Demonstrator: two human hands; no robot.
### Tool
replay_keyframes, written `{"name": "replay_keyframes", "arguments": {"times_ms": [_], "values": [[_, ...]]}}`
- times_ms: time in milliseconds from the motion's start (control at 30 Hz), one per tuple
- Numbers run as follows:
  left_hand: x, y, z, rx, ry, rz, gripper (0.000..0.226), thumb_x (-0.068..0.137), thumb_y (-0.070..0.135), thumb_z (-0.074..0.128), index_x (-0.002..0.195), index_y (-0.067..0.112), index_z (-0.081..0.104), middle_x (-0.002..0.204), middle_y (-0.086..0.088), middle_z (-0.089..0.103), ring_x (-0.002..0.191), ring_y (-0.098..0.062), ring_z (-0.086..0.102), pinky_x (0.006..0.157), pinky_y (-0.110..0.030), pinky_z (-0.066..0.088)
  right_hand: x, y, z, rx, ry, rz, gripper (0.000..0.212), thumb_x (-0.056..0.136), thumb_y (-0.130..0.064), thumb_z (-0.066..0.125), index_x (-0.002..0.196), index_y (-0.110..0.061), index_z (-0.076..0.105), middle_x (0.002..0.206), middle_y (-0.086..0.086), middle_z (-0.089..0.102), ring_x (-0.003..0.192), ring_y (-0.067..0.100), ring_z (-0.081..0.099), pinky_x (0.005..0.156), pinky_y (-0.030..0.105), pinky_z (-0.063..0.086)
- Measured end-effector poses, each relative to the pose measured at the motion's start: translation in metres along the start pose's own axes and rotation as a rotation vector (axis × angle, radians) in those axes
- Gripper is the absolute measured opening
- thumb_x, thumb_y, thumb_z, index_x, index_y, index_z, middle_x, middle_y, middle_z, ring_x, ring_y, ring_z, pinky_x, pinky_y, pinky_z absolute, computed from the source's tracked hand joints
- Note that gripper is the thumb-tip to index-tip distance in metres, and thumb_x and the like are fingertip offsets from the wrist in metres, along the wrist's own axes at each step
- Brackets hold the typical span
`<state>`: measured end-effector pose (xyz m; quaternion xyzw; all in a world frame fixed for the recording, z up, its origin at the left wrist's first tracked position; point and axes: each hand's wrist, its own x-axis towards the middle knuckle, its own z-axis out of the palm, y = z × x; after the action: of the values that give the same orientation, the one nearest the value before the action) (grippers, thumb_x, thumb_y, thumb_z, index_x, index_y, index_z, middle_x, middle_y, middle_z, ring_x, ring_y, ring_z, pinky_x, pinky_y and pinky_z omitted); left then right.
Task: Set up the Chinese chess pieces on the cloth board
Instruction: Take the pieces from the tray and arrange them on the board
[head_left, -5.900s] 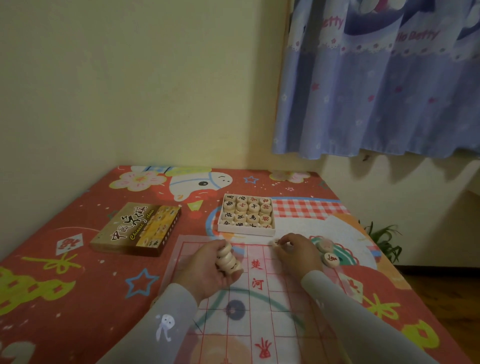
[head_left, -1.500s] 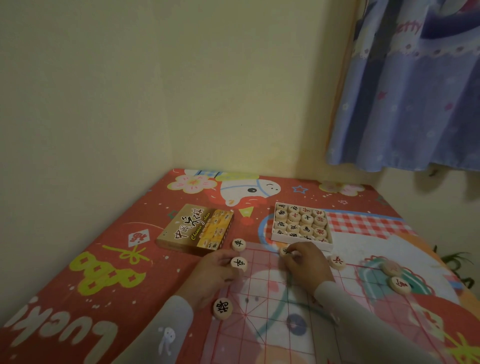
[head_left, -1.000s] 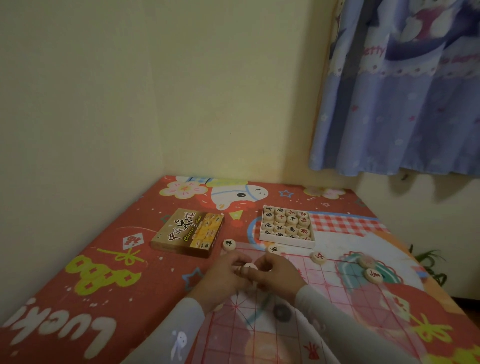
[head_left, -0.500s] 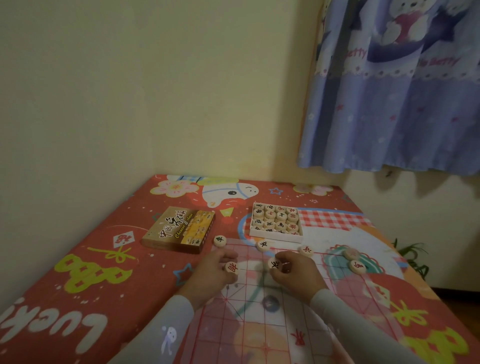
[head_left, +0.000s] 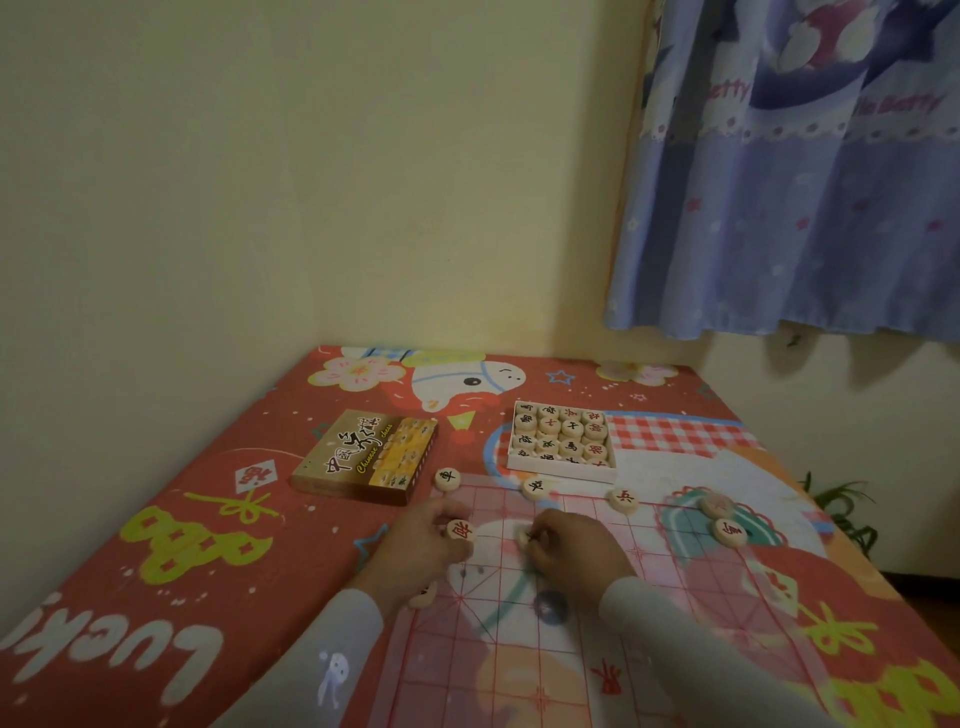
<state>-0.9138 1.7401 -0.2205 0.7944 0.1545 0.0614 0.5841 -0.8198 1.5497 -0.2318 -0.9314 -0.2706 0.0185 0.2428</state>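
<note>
The translucent cloth board (head_left: 566, 644) with a red grid lies on the colourful table cover. My left hand (head_left: 415, 551) pinches a round wooden piece with a red character (head_left: 461, 531) near the board's left edge. My right hand (head_left: 576, 551) holds another piece (head_left: 522, 535) down on the board beside it. Three pieces lie along the far edge: a black-marked one (head_left: 447, 478), one (head_left: 534, 488) in the middle, and a red-marked one (head_left: 624, 501). Two more pieces (head_left: 729, 531) sit off the board at the right. A piece (head_left: 422, 600) shows under my left wrist.
A white tray (head_left: 562, 465) full of several pieces stands just beyond the board. The brown box lid (head_left: 366, 457) lies to its left. Walls close the table's far and left sides; a blue curtain (head_left: 795, 182) hangs at the right, where the table edge drops off.
My view has shifted. Both hands moved from the board's far edge toward its left middle, each bringing a piece down onto the grid; more pieces lie on the board than at the start.
</note>
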Motion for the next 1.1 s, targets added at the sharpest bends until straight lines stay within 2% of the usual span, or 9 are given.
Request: {"name": "replay_keyframes", "arguments": {"times_ms": [167,267,367,467,633,833,933,1000,1100], "values": [[0.001,0.001,0.001,-0.001,0.006,0.009,0.037,0.077,0.0,0.074,0.104,0.023,0.063,0.11,-0.002,0.066,0.095,-0.013,0.066,0.073,-0.021,0.054,-0.005,0.0,-0.001,0.029,0.022,-0.021,0.024,0.089,-0.046,0.054,0.103,-0.028,0.065,0.102,-0.008,0.057,0.089,0.008,0.053,0.081,0.022,0.047],[0.001,0.007,0.014,-0.028,-0.04,0.02,0.041,0.076,-0.001,0.074,0.107,0.022,0.06,0.114,-0.002,0.061,0.095,-0.018,0.065,0.068,-0.025,0.055,-0.014,-0.003,-0.007,0.242,0.04,-0.01,0.019,0.09,-0.043,0.057,0.099,-0.028,0.064,0.1,-0.01,0.061,0.089,0.006,0.057,0.084,0.026,0.052],[0.001,0.014,0.034,0.009,-0.069,0.041,0.042,0.075,0.006,0.074,0.106,0.031,0.059,0.112,0.004,0.061,0.099,-0.016,0.063,0.079,-0.031,0.058,-0.022,-0.011,-0.015,0.496,-0.006,0.04,0.021,0.084,-0.047,0.063,0.093,-0.027,0.062,0.092,-0.007,0.066,0.083,0.008,0.064,0.078,0.029,0.058],[0.0,0.028,0.061,0.089,-0.119,0.089,0.049,0.069,0.013,0.074,0.109,0.036,0.058,0.111,0.01,0.061,0.102,-0.011,0.061,0.087,-0.033,0.056,-0.028,-0.012,-0.029,0.629,-0.076,0.138,0.042,0.072,-0.056,0.071,0.093,-0.022,0.06,0.087,-0.002,0.069,0.074,0.015,0.069,0.064,0.023,0.056],[-0.004,0.049,0.1,0.046,-0.243,0.148,0.055,0.074,0.002,0.074,0.121,0.024,0.053,0.112,0.0,0.059,0.1,-0.014,0.061,0.078,-0.022,0.057,-0.033,0.017,-0.051,0.527,-0.027,0.204,0.041,0.068,-0.047,0.078,0.085,-0.014,0.062,0.072,-0.002,0.068,0.062,0.009,0.065,0.06,0.024,0.056],[0.003,0.063,0.135,0.035,-0.323,0.18,0.057,0.076,0.004,0.075,0.123,0.027,0.053,0.113,0.001,0.058,0.099,-0.01,0.061,0.067,-0.014,0.053,-0.036,0.052,-0.068,0.5,-0.023,0.301,0.031,0.075,-0.04,0.076,0.091,-0.015,0.065,0.081,0.001,0.072,0.07,0.013,0.07,0.064,0.023,0.059],[0.011,0.065,0.147,0.088,-0.322,0.209,0.058,0.074,0.01,0.076,0.123,0.031,0.053,0.112,0.0,0.056,0.095,-0.013,0.062,0.073,-0.022,0.057,-0.041,0.064,-0.076,0.496,-0.006,0.326,0.037,0.072,-0.045,0.077,0.09,-0.014,0.067,0.078,0.001,0.073,0.067,0.01,0.069,0.058,0.018,0.055],[0.014,0.066,0.155,0.156,-0.321,0.249,0.061,0.071,0.017,0.079,0.125,0.03,0.054,0.11,0.0,0.057,0.094,-0.016,0.063,0.081,-0.026,0.056,-0.043,0.07,-0.081,0.483,0.009,0.339,0.045,0.062,-0.054,0.078,0.085,-0.015,0.069,0.074,0.001,0.073,0.066,0.011,0.069,0.062,0.025,0.058],[0.017,0.068,0.166,0.176,-0.33,0.28,0.058,0.072,0.009,0.075,0.123,0.026,0.056,0.107,-0.003,0.06,0.094,-0.02,0.064,0.083,-0.031,0.055,-0.044,0.081,-0.085,0.39,0.02,0.357,0.046,0.059,-0.059,0.075,0.078,-0.018,0.07,0.067,-0.004,0.071,0.063,0.007,0.068,0.061,0.024,0.056]]}}
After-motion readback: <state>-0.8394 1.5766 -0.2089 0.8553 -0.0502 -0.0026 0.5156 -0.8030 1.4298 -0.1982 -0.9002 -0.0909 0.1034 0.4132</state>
